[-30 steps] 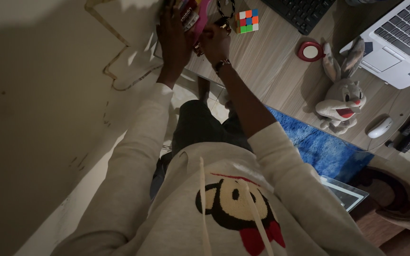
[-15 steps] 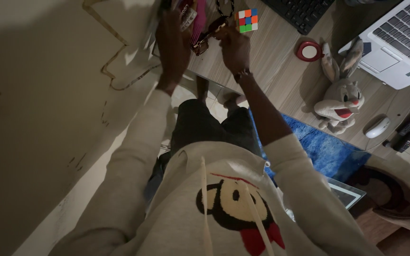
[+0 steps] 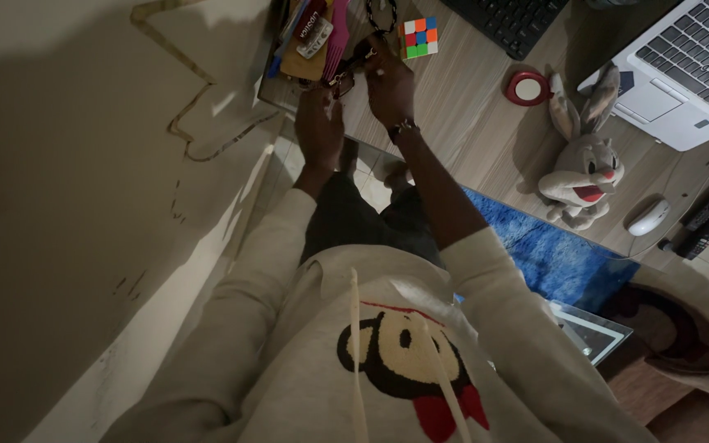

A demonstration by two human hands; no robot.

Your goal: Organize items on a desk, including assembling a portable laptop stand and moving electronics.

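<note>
Dark-framed sunglasses (image 3: 346,75) between both hands

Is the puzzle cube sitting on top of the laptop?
No, the puzzle cube lies on the wooden desk beside the black keyboard, well apart from the laptop.

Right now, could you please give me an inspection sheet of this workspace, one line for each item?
Surface: wooden desk, its near edge above a blue rug.
Job's things: dark-framed glasses at the desk's corner, between both hands.
Clutter: colour cube puzzle, pink comb, red round case, grey rabbit plush toy, white mouse, black remote, black keyboard, silver laptop.
Grippers: left hand below the glasses; right hand pinching at them; exact grip too dark to tell.
Cables: black braided cord near the cube.
Surroundings: beige wall at the left.
</note>
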